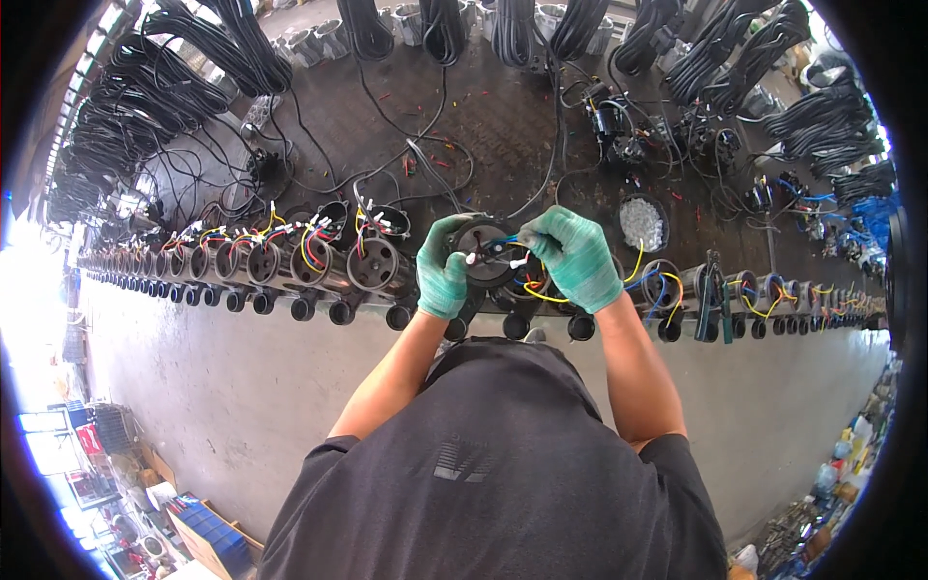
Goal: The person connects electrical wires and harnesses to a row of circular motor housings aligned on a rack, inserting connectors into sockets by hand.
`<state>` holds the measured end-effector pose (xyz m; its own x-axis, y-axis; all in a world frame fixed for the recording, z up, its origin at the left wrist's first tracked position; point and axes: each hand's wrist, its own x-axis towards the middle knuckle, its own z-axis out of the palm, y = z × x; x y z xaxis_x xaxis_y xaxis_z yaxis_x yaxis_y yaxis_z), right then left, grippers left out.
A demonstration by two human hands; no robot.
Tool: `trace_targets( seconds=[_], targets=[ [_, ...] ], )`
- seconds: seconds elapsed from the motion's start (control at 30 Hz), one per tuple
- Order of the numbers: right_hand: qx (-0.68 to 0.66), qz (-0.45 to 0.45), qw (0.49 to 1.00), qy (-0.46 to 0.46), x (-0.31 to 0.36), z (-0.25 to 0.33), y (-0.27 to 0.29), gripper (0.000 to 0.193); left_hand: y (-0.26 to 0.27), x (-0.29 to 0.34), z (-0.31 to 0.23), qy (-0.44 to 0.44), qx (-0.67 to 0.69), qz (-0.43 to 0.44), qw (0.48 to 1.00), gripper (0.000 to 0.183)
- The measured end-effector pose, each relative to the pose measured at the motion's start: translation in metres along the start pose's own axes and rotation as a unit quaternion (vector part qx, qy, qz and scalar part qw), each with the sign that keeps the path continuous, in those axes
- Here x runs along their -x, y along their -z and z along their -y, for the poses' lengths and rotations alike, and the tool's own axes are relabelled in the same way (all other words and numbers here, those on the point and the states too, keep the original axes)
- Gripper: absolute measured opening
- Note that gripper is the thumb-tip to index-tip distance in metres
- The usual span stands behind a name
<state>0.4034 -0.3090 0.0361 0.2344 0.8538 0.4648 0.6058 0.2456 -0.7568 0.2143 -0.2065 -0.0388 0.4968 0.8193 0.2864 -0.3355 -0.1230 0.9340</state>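
Note:
Both of my hands wear green-and-white work gloves. With its fingers curled round the left rim, my left hand (pixel 443 271) holds a round black cover (pixel 483 253) with wires inside it. My right hand (pixel 575 256) pinches blue wires (pixel 507 239) at the cover's right side, thumb and forefinger together. White wire connectors (pixel 519 262) show over the cover. Below my right hand a yellow wire (pixel 546 298) curves out of a round metal housing partly hidden by the glove. To the left stands an open motor housing (pixel 373 265) with coloured wires rising from it.
A long row of similar housings (pixel 263 262) runs along the bench's near edge on both sides. A bowl of small white pieces (pixel 642 223) stands right of my hand, and pliers (pixel 711 300) rest on the row. Coiled black cables (pixel 365 29) line the dark bench's (pixel 319 101) far side.

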Motion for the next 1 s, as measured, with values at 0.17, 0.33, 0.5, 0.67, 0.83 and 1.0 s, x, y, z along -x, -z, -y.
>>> trace_targets(
  seconds=[0.17,0.33,0.5,0.67,0.83,1.0],
  targets=[
    [-0.275,-0.154,0.940,-0.132,-0.015,0.008,0.011,0.022,0.002,-0.001,0.000,-0.012,0.001,-0.003,1.000,0.084],
    [-0.113,-0.167,0.966,-0.160,-0.051,0.016,0.056,0.042,0.007,-0.001,0.016,-0.007,0.074,-0.035,0.997,0.085],
    [-0.052,0.115,0.963,-0.238,-0.005,0.011,0.031,0.034,0.004,-0.002,0.008,0.016,0.083,-0.048,0.995,0.076],
    [-0.083,0.111,0.940,-0.313,0.004,0.012,0.002,0.018,0.003,-0.006,0.003,0.016,0.072,-0.032,0.997,0.067],
    [-0.174,0.010,0.948,-0.266,-0.011,0.024,0.008,0.014,0.002,-0.037,-0.007,0.033,-0.061,-0.028,0.997,0.042],
    [-0.122,-0.003,0.945,-0.304,-0.013,0.027,0.008,0.015,-0.008,-0.041,-0.052,-0.124,-0.401,-0.104,0.902,0.037]
  ],
)
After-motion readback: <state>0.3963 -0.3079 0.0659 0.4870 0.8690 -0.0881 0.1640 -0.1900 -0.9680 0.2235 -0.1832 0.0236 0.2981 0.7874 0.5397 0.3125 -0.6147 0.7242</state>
